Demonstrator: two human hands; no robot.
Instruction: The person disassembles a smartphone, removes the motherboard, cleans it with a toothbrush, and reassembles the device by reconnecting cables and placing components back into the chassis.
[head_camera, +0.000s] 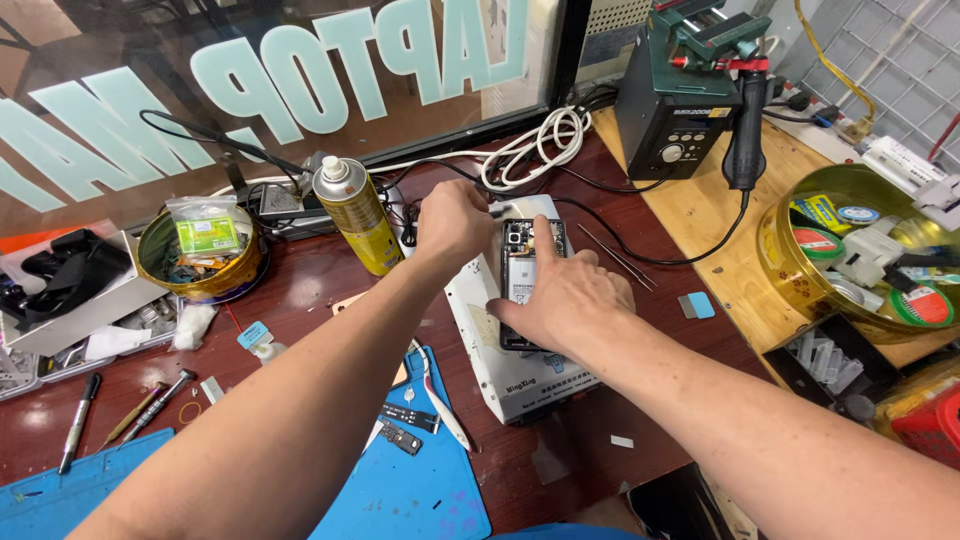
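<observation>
An opened smartphone (521, 272) with its back cover off lies on a white heating plate (520, 380) on the dark red bench. My right hand (560, 296) lies over the phone, index finger stretched along its right edge and thumb on its left side. My left hand (455, 222) is closed on a thin metal tool (502, 210) whose tip sits at the phone's top edge. Part of the phone is hidden under my right hand.
A yellow spray can (357, 214) stands left of the phone. A round tin of parts (200, 262), blue mat (400, 480) with tweezers and small parts, black hot-air station (675, 120), coiled white cable (530, 140) and a yellow bowl of tape rolls (860, 250) surround the area.
</observation>
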